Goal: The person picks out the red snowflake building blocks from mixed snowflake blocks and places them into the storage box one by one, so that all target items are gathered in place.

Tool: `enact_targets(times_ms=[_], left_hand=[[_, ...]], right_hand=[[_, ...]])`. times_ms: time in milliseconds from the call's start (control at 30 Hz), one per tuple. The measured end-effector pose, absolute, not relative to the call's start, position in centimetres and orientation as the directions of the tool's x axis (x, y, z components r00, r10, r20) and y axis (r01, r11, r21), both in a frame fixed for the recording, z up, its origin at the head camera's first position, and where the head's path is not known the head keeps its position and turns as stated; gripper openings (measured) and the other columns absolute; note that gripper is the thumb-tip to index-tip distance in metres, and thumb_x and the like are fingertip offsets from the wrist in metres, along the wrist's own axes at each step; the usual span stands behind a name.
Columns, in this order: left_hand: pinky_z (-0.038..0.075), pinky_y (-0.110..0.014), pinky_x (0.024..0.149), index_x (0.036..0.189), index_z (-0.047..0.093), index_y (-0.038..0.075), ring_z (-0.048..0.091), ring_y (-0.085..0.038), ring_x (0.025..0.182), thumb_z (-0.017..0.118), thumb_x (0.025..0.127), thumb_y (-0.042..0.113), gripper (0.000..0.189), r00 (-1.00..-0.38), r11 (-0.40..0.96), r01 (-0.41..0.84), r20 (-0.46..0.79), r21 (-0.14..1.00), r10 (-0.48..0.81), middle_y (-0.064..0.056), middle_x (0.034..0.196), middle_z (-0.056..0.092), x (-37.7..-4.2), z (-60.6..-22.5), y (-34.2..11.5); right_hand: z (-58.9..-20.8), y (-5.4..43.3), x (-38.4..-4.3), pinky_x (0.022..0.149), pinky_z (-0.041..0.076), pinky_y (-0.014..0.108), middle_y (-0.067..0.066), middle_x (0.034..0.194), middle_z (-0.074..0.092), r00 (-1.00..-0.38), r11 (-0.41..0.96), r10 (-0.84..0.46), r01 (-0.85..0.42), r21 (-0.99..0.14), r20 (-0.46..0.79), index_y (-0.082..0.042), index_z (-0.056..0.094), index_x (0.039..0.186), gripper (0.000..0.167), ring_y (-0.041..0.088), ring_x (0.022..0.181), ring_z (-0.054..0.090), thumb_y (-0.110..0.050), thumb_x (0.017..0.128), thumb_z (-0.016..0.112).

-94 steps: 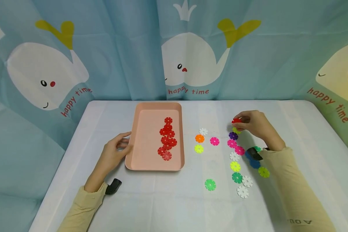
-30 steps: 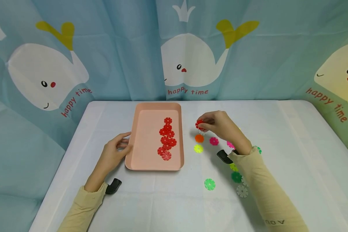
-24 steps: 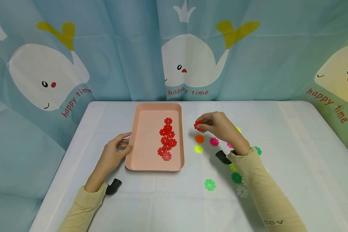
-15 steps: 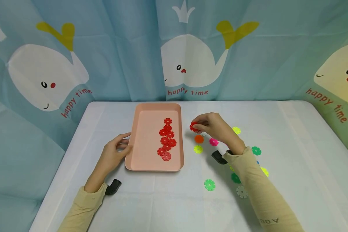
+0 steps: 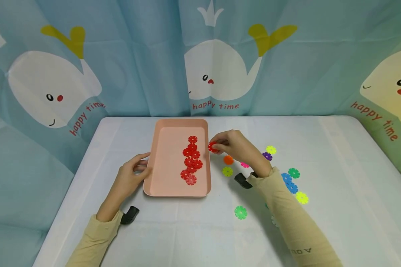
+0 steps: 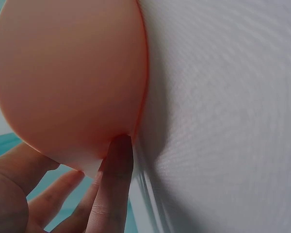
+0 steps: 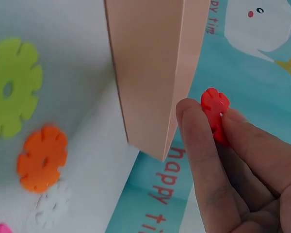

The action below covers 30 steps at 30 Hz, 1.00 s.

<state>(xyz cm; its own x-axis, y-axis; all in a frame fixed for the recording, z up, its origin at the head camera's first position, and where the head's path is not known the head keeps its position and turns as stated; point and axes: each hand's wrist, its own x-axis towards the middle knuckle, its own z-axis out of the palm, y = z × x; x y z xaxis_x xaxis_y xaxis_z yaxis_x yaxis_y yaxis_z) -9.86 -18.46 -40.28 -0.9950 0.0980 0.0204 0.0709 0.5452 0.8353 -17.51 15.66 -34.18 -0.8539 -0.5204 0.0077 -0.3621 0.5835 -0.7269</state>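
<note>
At the left side of the pink tray (image 5: 167, 159), my left hand (image 5: 130, 170) holds its edge; in the left wrist view a fingertip (image 6: 120, 150) presses the tray's outer wall. My right hand (image 5: 237, 146) pinches a red notched plastic disc (image 7: 214, 107) between thumb and fingers, just off the tray's right rim. Inside the tray, several red notched discs (image 5: 192, 163) lie overlapping in an uneven column toward the right. Close to the right hand are an orange disc (image 5: 228, 160) and a yellow-green disc (image 5: 227, 171); the white disc (image 7: 53, 206) shows in the right wrist view.
Right of the tray, more discs lie on the white table: a green one (image 5: 241, 212), a purple one (image 5: 267, 156), blue ones (image 5: 291, 187) and yellow ones (image 5: 302, 197). My right sleeve (image 5: 294, 218) covers some. A whale-print curtain (image 5: 140, 66) hangs behind.
My right hand has carried the red disc left from the far right group of discs to the tray's right rim. My left hand has stayed at the tray.
</note>
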Motion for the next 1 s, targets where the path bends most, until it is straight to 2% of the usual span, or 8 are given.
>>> enact_targets(times_ms=[200,533,733,1000], left_hand=[[0.05,-0.05,0.094,0.143,0.052,0.004,0.066,-0.035,0.107,0.065,0.096,0.01,0.049,-0.995,0.543,0.07,0.018,0.837,0.1,-0.023,0.122,0.065,-9.9,-40.3,-18.4],[0.051,-0.047,0.092,0.143,0.051,0.004,0.067,-0.035,0.107,0.065,0.096,0.009,0.049,-0.994,0.545,0.076,0.021,0.835,0.106,-0.022,0.121,0.065,-9.8,-40.4,-18.5],[0.051,-0.044,0.09,0.144,0.05,0.004,0.066,-0.034,0.107,0.065,0.096,0.009,0.05,-0.994,0.544,0.074,0.018,0.836,0.108,-0.022,0.121,0.065,-9.9,-40.5,-18.5],[0.05,-0.048,0.092,0.144,0.05,0.004,0.066,-0.034,0.108,0.065,0.096,0.009,0.05,-0.994,0.543,0.072,0.013,0.837,0.112,-0.022,0.122,0.064,-9.9,-40.6,-18.6]], right_hand=[[-34.3,14.8,-17.3,0.081,0.058,0.035,0.013,0.098,0.075,-0.842,0.571,-0.539,-0.371,-0.732,0.007,0.004,0.071,0.11,0.019,0.029,0.083,0.074,-0.001,0.092,0.068],[-35.2,13.2,-17.3,0.08,0.058,0.031,0.012,0.097,0.075,-0.83,0.556,-0.554,-0.425,-0.714,0.064,0.002,0.073,0.107,0.017,0.018,0.086,0.072,-0.002,0.091,0.071],[-35.6,12.3,-17.4,0.081,0.058,0.032,0.013,0.098,0.075,-0.823,0.568,-0.564,-0.443,-0.694,0.063,0.004,0.073,0.108,0.02,0.02,0.088,0.072,-0.002,0.089,0.072],[-36.3,11.3,-17.6,0.082,0.057,0.03,0.011,0.097,0.074,-0.808,0.579,-0.588,-0.45,-0.679,0.035,0.004,0.073,0.107,0.02,0.019,0.086,0.071,-0.004,0.089,0.073]])
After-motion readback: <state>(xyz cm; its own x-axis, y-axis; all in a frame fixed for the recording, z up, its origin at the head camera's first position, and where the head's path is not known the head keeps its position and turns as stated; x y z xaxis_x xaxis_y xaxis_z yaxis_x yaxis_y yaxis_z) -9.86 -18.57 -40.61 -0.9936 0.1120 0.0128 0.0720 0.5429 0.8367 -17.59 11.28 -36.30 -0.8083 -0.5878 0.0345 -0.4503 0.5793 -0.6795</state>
